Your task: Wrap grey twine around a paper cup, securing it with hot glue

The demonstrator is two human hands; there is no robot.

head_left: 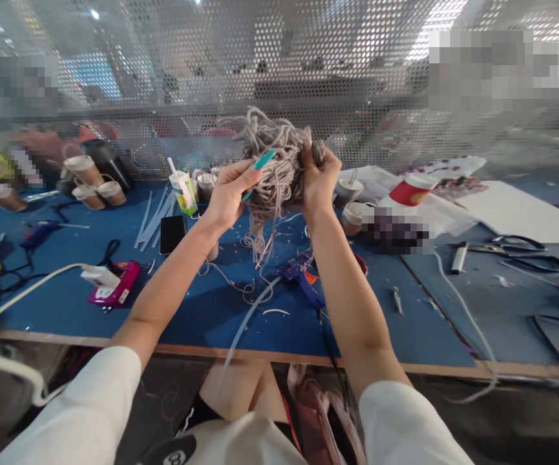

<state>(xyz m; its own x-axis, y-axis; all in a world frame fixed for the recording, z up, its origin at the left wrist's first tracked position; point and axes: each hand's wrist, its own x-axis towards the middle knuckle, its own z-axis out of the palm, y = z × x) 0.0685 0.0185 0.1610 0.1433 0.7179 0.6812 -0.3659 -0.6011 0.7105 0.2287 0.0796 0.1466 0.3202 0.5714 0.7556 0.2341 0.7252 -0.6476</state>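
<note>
A tangled bundle of grey-brown yarn (279,171) is held up above the blue table, with loose strands dangling below it. My left hand (234,192) grips the bundle's left side, its thumb with a long teal nail lying across the strands. On the other side, my right hand (320,174) is closed round the yarn near its upper right part. Beneath the hands, a blue glue gun (303,279) lies on the table, partly hidden by my right forearm, near a clear glue stick (250,320).
A purple power strip (114,284), a black phone (172,234) and a drink carton (183,192) are on the left. Small cups (349,188), a red and white cup (412,190) and scissors (526,245) are on the right. A perforated metal screen (201,84) stands behind the table.
</note>
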